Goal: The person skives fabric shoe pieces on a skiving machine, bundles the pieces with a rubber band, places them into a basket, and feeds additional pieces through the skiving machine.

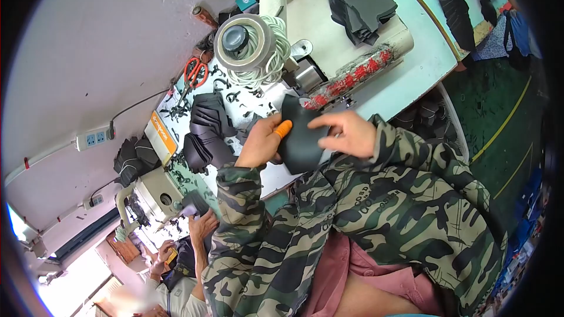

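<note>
My left hand [261,141], with an orange finger cover [283,128] on the thumb, grips the left edge of a black, smooth leather-like sheet [301,135]. My right hand [348,133] is over the sheet's right edge, fingers apart and slightly blurred; whether the fingertips touch it I cannot tell. The sheet lies at the front of a cream machine [305,20] with red-marked paint along its lower edge. Left of my left hand, fanned stacks of dark cut pieces [208,120] rest on the white tabletop.
Grey cut pieces [361,2] are piled on the machine. A coil of pale cord [276,52] surrounds a round part beside it. Red-handled scissors [195,73] lie among black scraps. At lower left, a co-worker's hand [202,226] is near a second machine [155,199].
</note>
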Available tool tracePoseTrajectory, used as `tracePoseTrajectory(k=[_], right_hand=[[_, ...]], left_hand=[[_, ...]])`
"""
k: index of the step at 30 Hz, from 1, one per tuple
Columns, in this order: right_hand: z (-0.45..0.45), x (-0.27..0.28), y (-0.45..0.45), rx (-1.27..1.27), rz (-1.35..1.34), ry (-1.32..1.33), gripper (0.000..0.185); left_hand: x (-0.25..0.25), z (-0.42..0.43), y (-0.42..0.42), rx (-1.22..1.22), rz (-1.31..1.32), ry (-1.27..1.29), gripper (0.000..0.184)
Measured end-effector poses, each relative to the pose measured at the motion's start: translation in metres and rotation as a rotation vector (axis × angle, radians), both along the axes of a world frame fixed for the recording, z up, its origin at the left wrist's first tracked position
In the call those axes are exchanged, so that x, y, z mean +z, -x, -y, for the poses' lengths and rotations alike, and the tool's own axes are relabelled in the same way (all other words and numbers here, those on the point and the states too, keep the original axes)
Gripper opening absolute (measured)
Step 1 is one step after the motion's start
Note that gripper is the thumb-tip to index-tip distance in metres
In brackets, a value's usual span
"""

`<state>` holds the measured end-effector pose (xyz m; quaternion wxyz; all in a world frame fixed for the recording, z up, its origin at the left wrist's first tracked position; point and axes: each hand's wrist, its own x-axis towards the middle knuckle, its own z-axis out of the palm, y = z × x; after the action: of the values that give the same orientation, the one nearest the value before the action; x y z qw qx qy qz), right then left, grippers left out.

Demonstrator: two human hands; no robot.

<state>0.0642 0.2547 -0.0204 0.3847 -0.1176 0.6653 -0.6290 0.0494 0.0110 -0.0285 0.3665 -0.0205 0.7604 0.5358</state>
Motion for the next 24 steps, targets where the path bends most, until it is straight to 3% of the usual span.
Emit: tracePoseTrajectory(k=[1, 3, 5, 7, 9, 15, 19, 21, 22, 24], right_hand=[[0.006, 0.0, -0.004, 0.022, -0.102, 0.013, 0.047], [0.011, 0.004, -0.006, 0.031, -0.037, 0.025, 0.044], [0.013, 0.007, -0.002, -0.134, 0.228, 0.107, 0.043], [0.015, 0.011, 0.002, -0.183, 0.191, 0.098, 0.045], [0.017, 0.012, 0.005, -0.081, -0.041, -0.101, 0.048], [0.023, 0.011, 0.0, -0.172, -0.247, -0.057, 0.05], [0.002, 0.011, 0.014, -0.321, -0.235, -0.093, 0.055], [-0.013, -0.001, 0.023, -0.482, -0.213, -0.195, 0.049], [-0.019, -0.005, 0.027, -0.486, -0.196, -0.176, 0.045], [-0.027, -0.008, 0.036, -0.493, -0.182, -0.158, 0.041]], left_hand=[[0.002, 0.001, 0.004, 0.001, -0.001, 0.003, 0.024], [0.008, 0.003, 0.013, -0.181, -0.229, 0.294, 0.024], [0.017, 0.002, 0.019, -0.128, -0.181, 0.294, 0.024], [0.017, 0.006, 0.028, -0.195, -0.129, 0.291, 0.025], [0.02, 0.006, 0.035, -0.202, -0.144, 0.303, 0.026], [0.026, 0.006, 0.058, -0.318, -0.13, 0.318, 0.032], [0.008, -0.015, 0.085, -0.273, -0.367, 0.314, 0.023], [0.004, -0.018, 0.08, -0.216, -0.324, 0.262, 0.017], [0.014, -0.028, 0.074, -0.106, -0.135, 0.353, 0.015], [0.01, -0.028, 0.065, -0.049, -0.031, 0.227, 0.017]])
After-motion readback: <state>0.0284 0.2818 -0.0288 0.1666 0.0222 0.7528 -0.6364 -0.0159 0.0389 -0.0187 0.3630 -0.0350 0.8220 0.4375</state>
